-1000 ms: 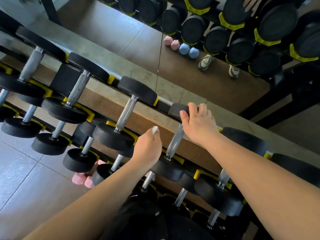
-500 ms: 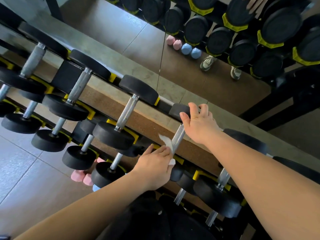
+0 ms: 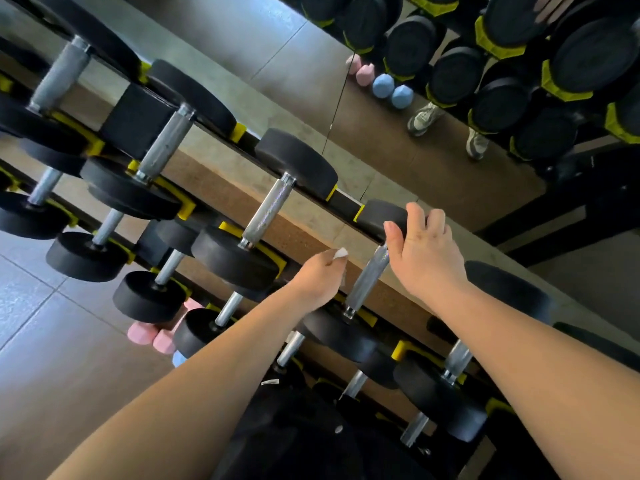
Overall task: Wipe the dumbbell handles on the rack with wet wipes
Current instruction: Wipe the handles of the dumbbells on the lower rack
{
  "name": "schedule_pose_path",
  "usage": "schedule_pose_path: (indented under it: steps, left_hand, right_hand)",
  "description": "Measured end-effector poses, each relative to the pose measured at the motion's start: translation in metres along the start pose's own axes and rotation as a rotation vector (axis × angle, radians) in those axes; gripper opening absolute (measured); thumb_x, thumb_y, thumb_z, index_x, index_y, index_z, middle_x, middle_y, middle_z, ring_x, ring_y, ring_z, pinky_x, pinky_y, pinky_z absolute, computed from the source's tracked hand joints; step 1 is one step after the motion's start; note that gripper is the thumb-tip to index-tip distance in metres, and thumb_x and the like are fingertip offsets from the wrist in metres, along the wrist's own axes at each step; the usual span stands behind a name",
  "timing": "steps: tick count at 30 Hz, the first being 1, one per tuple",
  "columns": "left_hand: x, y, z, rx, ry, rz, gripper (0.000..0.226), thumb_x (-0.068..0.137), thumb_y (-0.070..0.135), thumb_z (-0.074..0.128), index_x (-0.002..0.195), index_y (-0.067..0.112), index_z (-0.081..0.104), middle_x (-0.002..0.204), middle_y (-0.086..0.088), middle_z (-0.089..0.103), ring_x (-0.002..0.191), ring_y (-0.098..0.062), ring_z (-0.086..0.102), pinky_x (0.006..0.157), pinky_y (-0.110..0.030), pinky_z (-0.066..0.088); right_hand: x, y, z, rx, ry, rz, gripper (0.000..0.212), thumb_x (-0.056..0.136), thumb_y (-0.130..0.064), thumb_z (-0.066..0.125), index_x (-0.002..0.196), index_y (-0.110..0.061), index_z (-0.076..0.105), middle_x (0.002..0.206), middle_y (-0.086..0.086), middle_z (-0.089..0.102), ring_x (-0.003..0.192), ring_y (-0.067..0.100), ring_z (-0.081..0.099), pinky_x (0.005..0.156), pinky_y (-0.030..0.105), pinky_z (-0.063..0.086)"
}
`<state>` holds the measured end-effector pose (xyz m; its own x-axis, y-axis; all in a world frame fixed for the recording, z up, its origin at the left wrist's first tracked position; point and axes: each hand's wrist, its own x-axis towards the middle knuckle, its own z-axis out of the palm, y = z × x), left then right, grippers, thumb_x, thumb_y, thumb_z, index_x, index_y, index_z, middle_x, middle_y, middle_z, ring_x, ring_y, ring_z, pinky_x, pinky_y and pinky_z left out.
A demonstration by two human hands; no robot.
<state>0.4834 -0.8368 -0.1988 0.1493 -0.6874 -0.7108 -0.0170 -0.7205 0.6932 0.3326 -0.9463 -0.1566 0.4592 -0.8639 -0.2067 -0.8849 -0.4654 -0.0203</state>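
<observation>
Handle [image 3: 369, 280] of the top-tier dumbbell [image 3: 339, 336] runs slantwise away from us, just right of our left hand [image 3: 320, 278], whose grip pinches the wet wipe [image 3: 340, 253]; our right hand [image 3: 426, 261] grips its far head [image 3: 379, 216].

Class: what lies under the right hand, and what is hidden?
A black dumbbell head, gripped by the right hand; its handle shows below. The head's right side is covered.
</observation>
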Motion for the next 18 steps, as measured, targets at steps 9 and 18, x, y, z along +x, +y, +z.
schedule_pose_path:
  steps: [9, 18]
  left_hand:
    - [-0.003, 0.003, 0.003, 0.121, -0.21, 0.053, 0.047, 0.11, 0.047, 0.038, 0.147, 0.025, 0.054, 0.134, 0.002, 0.064, 0.123, -0.017, 0.057, 0.104, -0.034, 0.043]
    - [-0.002, 0.003, -0.017, 0.02, 0.244, 0.015, 0.028, 0.111, 0.038, 0.036, 0.123, 0.02, 0.053, 0.105, 0.005, 0.064, 0.088, -0.01, 0.059, 0.076, -0.027, 0.049]
  right_hand:
    - [-0.001, -0.001, 0.002, -0.013, 0.026, 0.001, 0.064, 0.102, -0.061, 0.015, 0.144, -0.015, 0.031, 0.123, 0.017, 0.046, 0.097, 0.032, 0.055, 0.077, 0.047, 0.057]
    - [-0.001, -0.001, 0.0, -0.002, 0.061, -0.017, 0.064, 0.101, -0.061, 0.016, 0.142, -0.015, 0.033, 0.119, 0.017, 0.047, 0.092, 0.031, 0.055, 0.075, 0.047, 0.057]
